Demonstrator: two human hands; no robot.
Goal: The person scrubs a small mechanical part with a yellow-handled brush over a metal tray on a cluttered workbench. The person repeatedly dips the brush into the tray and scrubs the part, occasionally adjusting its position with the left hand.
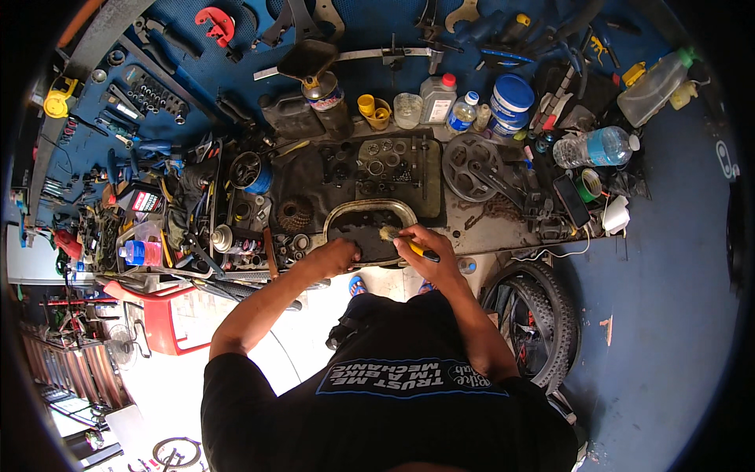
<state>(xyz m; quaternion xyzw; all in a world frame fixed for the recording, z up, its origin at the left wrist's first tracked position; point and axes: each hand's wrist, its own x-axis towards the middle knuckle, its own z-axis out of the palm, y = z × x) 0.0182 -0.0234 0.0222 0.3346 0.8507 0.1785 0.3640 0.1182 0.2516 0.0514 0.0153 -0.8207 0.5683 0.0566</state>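
Observation:
My right hand (434, 248) grips a brush (388, 234) with pale bristles and a yellow-and-black handle. Its bristles are over the right side of a rounded metal pan (373, 204) with dark, dirty contents, at the bench's near edge. My left hand (336, 257) is closed at the pan's near left side; whatever its curled fingers hold is too small or hidden to make out. A cog cassette (295, 214) lies to the left of the pan. Beyond the pan, a dark mat (311, 169) carries a tray of small rings, bearings and other metal parts (377, 164).
To the right lie a crankset (472, 165), a bike chain (503, 208) and a phone (572, 200) with a white cable. Bottles and a blue-lidded tub (513, 98) line the back. Tools crowd the left, beside a spray can (228, 239). Tyres (543, 322) stand below right.

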